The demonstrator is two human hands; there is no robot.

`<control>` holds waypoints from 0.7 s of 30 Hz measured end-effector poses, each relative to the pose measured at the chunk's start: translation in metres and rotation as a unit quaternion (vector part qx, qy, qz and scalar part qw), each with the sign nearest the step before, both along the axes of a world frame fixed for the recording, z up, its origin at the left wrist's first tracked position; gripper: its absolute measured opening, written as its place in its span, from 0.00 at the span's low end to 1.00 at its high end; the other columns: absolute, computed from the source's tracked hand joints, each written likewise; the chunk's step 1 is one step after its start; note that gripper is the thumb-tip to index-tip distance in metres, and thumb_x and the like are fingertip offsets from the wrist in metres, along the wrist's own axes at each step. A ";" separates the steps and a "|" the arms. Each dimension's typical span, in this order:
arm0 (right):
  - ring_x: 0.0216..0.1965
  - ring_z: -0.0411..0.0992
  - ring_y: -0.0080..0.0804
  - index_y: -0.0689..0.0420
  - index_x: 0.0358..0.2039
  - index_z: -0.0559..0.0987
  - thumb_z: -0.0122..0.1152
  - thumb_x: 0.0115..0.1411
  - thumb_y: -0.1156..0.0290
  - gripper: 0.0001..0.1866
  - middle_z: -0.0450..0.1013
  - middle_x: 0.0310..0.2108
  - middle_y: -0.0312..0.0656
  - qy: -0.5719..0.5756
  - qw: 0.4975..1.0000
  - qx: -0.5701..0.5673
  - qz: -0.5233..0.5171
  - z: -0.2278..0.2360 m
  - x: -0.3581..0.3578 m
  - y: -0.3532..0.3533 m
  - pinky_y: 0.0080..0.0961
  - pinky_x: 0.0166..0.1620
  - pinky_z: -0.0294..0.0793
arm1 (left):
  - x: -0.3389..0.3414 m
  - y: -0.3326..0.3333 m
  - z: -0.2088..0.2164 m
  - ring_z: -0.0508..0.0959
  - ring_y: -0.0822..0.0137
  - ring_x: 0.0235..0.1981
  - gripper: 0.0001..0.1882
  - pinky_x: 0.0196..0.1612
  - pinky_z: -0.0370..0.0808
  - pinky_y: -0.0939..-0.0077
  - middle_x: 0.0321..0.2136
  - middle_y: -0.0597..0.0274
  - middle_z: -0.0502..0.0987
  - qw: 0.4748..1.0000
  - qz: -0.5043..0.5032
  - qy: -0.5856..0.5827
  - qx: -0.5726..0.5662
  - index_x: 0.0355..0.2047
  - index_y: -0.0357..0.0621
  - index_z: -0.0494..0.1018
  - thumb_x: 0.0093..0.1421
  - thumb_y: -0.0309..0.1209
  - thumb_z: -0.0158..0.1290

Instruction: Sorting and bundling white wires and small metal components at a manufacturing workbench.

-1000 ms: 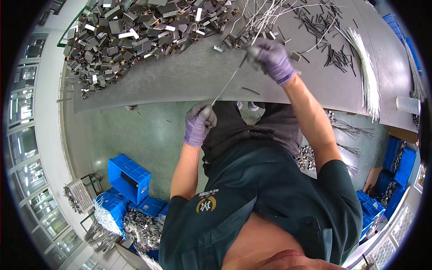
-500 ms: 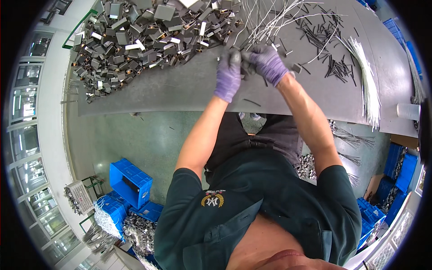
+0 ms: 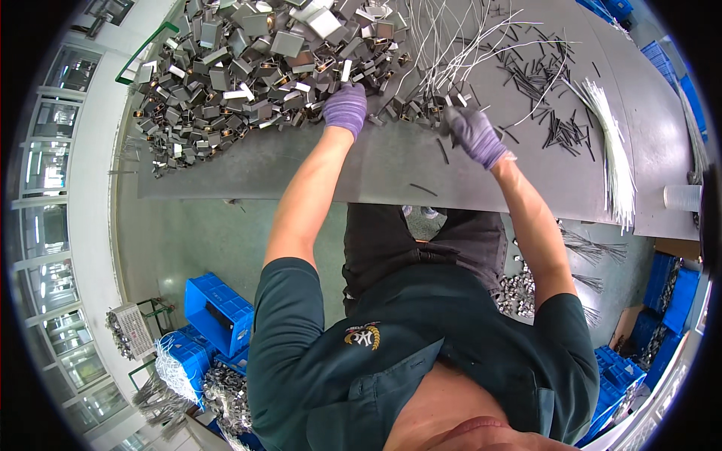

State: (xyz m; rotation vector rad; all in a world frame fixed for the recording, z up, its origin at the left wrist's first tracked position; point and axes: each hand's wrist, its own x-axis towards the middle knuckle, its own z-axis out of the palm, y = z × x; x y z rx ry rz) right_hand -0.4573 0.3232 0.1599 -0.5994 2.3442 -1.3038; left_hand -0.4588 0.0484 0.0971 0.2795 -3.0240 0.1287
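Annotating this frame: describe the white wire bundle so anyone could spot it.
On the grey table, look right, past the right hand and the scattered short black pieces. There lies the white wire bundle, gathered and nearly straight, unlike the loose white wires, which splay in curves.

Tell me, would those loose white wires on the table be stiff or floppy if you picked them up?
Probably bendy: the white wires lie in loose curves. They'd likely feel light, since each looks thin. Several cross, so lifting one might drag others along.

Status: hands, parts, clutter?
Left hand at near edge of grey block pile, grip unclear. Right hand blurred, near loose white wires. Short black strips scattered to its right.
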 end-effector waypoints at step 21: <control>0.26 0.76 0.30 0.64 0.42 0.73 0.48 0.62 0.70 0.12 0.76 0.32 0.44 -0.348 0.928 -0.135 0.004 -0.055 0.060 -0.115 0.23 0.26 0.74 | 0.272 0.022 -0.056 0.70 0.72 0.21 0.13 0.27 0.68 0.76 0.19 0.62 0.70 0.846 0.046 0.189 0.497 0.28 0.38 0.71 0.60 0.37 0.48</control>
